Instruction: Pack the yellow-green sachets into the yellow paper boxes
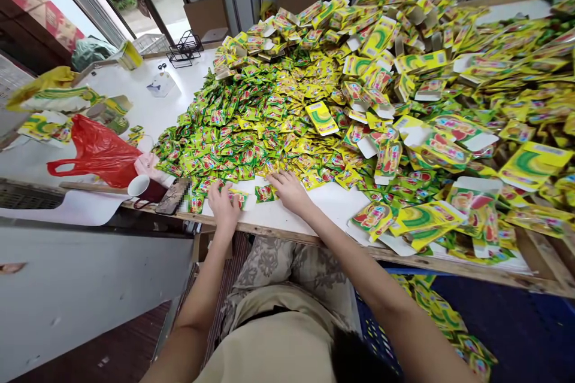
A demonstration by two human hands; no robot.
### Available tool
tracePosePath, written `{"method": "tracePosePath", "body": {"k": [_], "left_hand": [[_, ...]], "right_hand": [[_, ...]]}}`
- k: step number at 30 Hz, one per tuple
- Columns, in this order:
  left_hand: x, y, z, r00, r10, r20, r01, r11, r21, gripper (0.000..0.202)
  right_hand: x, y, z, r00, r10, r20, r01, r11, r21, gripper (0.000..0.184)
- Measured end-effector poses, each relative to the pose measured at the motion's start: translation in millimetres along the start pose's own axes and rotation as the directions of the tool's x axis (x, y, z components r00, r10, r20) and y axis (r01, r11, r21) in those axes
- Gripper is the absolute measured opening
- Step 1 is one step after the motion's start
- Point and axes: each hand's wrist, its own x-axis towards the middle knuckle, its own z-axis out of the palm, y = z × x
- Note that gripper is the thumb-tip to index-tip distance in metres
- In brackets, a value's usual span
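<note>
At the front edge of the pile, my left hand [223,206] rests over small packets, its fingers slightly bent and its thumb apart. A green-and-yellow packet [238,197] lies against its thumb side; no firm grip shows. My right hand [290,190] is stretched flat, fingertips touching the yellow packets [275,166] at the pile's edge. Between the hands lies a single green packet [265,193] on the white tabletop [332,202]. Green packets [242,137] heap up in front of my left hand. A yellow carton [321,118] lies on the pile ahead of my right hand.
Opened cartons [442,149] cover the right side. To the left are a phone [173,196], a dark red mug [147,189] and a red plastic bag [101,149]. A black wire rack [185,49] stands farther back. A wooden rim [269,232] borders the table before me.
</note>
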Motion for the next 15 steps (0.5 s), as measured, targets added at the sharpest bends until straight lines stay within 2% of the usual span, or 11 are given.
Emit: {"method": "tracePosePath", "body": {"k": [2,4,6,8,10,12,15], "left_hand": [[-3.5,7.2,1.7,0.983,0.106,0.152,-0.109,0.994,0.014,0.033],[-3.2,5.6,0.7,0.931,0.170,0.323,-0.176,0.984,-0.010,0.039],[0.5,-5.1,-3.9,0.873,0.182,0.453,-0.192,0.981,-0.025,0.054],[6.6,-19.9,-11.0,0.827,0.187,0.530,-0.204,0.979,-0.027,0.067],[13.0,-31.4,-18.4,0.801,0.203,0.563,-0.239,0.971,-0.010,0.071],[17.1,-33.1,-23.2,0.805,0.198,0.559,-0.264,0.964,0.039,0.067],[14.0,-13.0,-21.5,0.819,0.187,0.542,-0.283,0.954,0.099,0.056]], "right_hand": [[-4.6,3.2,-3.2,0.998,0.052,0.020,-0.051,0.997,-0.061,0.045],[-17.3,9.2,-11.0,0.991,0.137,0.005,-0.136,0.987,-0.081,0.038],[-34.5,17.6,-19.1,0.977,0.213,-0.018,-0.213,0.977,-0.007,0.026],[-51.6,25.7,-23.0,0.955,0.296,-0.029,-0.287,0.942,0.176,0.014],[-64.2,29.5,-21.2,0.910,0.413,-0.014,-0.371,0.832,0.412,0.013],[-70.0,26.2,-14.8,0.861,0.506,0.040,-0.419,0.664,0.619,0.022],[-66.8,10.9,-4.6,0.830,0.545,0.119,-0.391,0.415,0.822,0.034]]}}
